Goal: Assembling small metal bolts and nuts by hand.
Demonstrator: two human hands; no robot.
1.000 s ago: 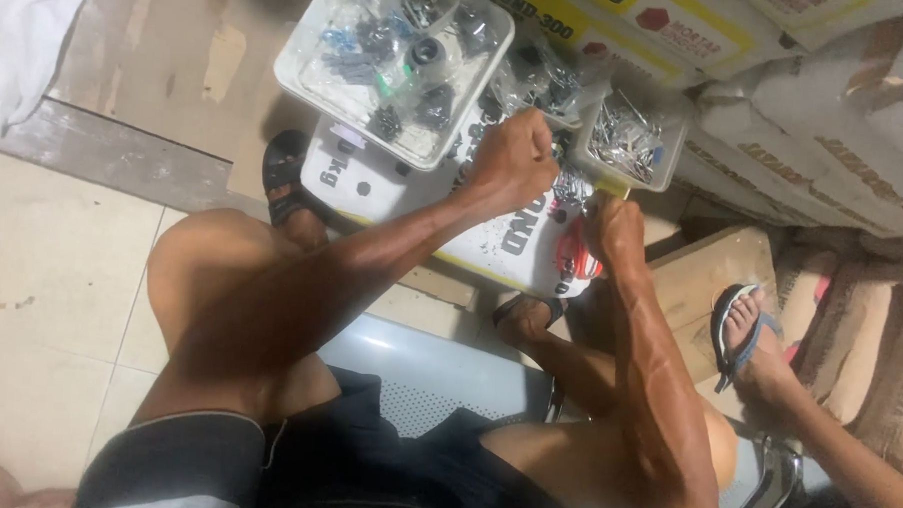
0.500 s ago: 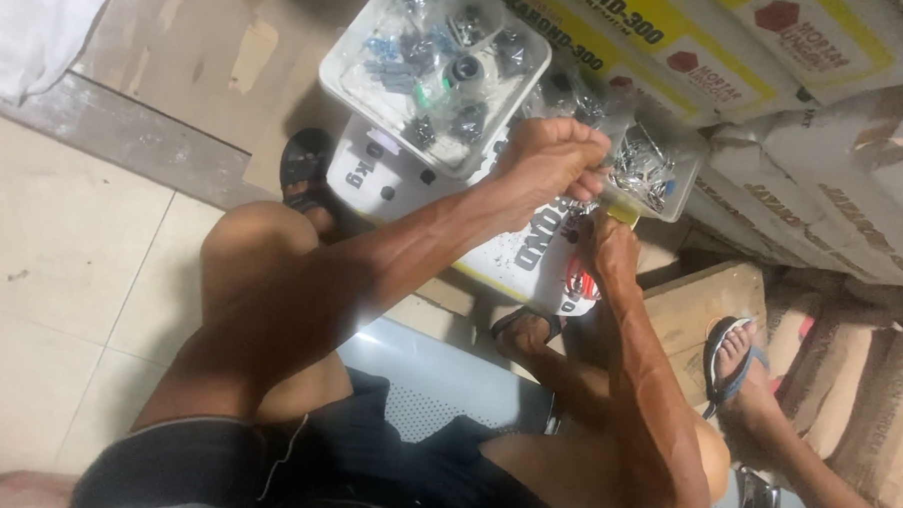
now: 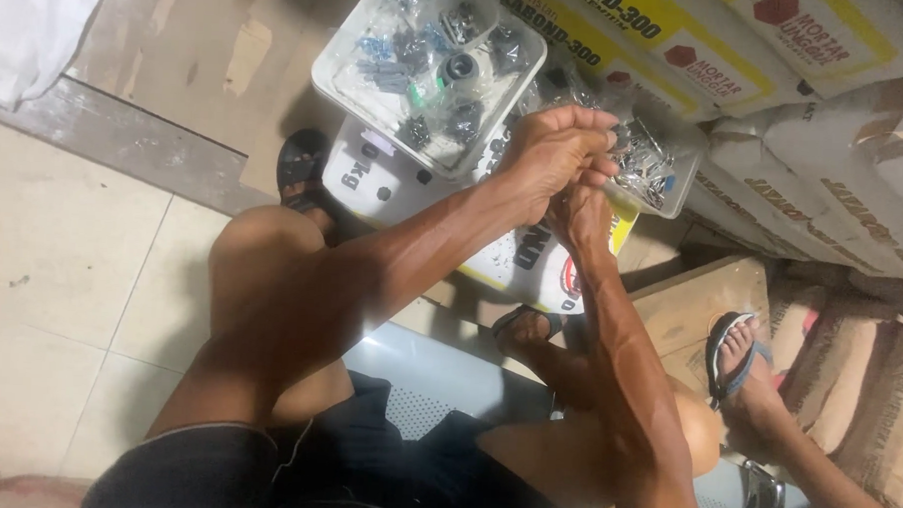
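Stacked sacks (image 3: 779, 55) carry two trays. Left hand (image 3: 550, 152) and right hand (image 3: 583, 214) clenched together over smaller tray (image 3: 665, 166); contents unclear. Risk: elbow bump tips tray, fittings scatter.

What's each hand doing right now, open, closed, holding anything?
Left hand: fist closed, pressed against the right hand; what it grips cannot be told.
Right hand: mostly hidden behind the left hand, state cannot be told.

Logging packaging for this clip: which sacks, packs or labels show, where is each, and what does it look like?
White sack: lying flat under the trays, black and red print.
Yellow-banded sacks: stacked top right, white with red marks.
Brown paper sacks: right edge, plain.
Clear bags of small hardware: in the white tray, above the left hand.
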